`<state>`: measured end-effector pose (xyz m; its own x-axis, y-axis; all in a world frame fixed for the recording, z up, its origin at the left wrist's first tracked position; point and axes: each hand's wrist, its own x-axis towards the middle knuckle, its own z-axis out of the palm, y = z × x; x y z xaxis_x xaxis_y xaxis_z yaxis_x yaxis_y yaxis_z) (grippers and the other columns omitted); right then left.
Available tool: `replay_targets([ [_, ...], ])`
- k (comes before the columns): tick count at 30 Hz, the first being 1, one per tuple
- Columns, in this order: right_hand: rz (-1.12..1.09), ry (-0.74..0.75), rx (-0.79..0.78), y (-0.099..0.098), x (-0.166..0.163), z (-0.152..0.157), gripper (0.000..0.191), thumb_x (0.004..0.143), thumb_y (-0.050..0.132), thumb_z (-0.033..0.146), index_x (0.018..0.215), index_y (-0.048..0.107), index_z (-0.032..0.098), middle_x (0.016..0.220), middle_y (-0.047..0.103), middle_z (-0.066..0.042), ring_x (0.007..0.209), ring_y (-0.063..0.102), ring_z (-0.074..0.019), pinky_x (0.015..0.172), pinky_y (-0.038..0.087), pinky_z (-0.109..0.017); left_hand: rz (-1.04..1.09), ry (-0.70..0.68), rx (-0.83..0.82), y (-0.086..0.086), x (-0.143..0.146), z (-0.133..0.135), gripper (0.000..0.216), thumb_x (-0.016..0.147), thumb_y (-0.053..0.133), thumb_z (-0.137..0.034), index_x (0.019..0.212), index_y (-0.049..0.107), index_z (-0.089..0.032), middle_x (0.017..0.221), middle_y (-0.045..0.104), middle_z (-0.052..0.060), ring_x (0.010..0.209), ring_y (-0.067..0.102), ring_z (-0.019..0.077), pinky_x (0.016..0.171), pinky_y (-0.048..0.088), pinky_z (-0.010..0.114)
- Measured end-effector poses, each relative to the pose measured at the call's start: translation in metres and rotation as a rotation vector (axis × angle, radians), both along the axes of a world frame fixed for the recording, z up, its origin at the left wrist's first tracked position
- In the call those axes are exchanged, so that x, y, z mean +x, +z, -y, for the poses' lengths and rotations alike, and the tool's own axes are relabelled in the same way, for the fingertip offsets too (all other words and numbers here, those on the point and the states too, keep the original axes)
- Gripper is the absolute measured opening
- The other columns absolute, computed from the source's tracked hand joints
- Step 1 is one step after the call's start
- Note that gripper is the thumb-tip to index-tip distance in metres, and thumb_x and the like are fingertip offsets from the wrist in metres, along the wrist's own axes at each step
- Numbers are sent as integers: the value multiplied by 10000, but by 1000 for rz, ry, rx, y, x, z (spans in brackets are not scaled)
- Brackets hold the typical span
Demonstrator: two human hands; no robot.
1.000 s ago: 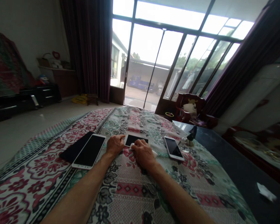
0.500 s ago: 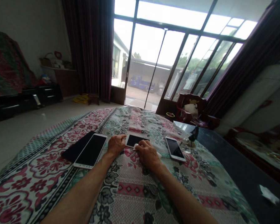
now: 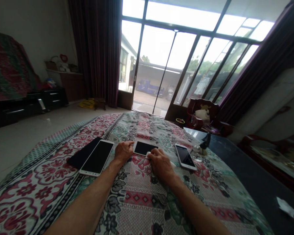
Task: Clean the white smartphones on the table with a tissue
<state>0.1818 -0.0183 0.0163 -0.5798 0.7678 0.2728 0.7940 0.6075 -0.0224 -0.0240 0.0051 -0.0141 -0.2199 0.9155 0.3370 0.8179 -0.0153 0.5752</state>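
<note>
A white-framed smartphone (image 3: 142, 148) with a dark screen lies sideways on the flowered cloth (image 3: 137, 182). My left hand (image 3: 123, 152), fingers curled in, grips its left end. My right hand (image 3: 161, 163) is closed on a crumpled white tissue (image 3: 148, 154) at the phone's lower right edge; part of the tissue shows beneath the palm. Left of my hands, a larger white phone (image 3: 98, 157) rests partly over a dark flat case or folder (image 3: 82, 153). Another white phone (image 3: 185, 156) lies to the right of my right hand.
Past the right-hand phone stands a small dark figurine on a clear base (image 3: 204, 145). A dark glossy tabletop (image 3: 245, 176) adjoins on the right, with a white crumpled paper (image 3: 287, 207) on it. Wooden chairs and glass doors (image 3: 156, 71) are beyond.
My right hand has slid a little to the right along the phone's near edge with the tissue. My left hand keeps its grip. The whole view has shifted slightly.
</note>
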Motion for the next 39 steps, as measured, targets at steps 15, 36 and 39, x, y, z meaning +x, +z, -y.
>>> replay_targets([
  [15,-16,63,32,-4,-38,-11,179,885,529,206,963,682,257,1006,588,-44,941,486,-199,791,412,-295,-28,-2,-22,-2,-3,-3,329,830,498,-224,1060,732,-242,1016,744,45,933,690,207,816,507,253],
  [36,-301,-107,36,-16,19,1,237,824,507,96,917,676,232,1010,580,-52,1002,504,-195,895,425,-286,147,-72,-45,3,0,-6,350,834,500,-168,1109,708,-230,1019,745,11,966,679,165,858,499,226],
  [39,-310,-122,37,-16,21,0,242,822,506,87,900,687,228,973,587,-51,986,511,-191,896,421,-278,198,-81,-58,5,3,-8,360,825,509,-146,1121,701,-216,1082,727,17,1025,662,171,891,490,233],
])
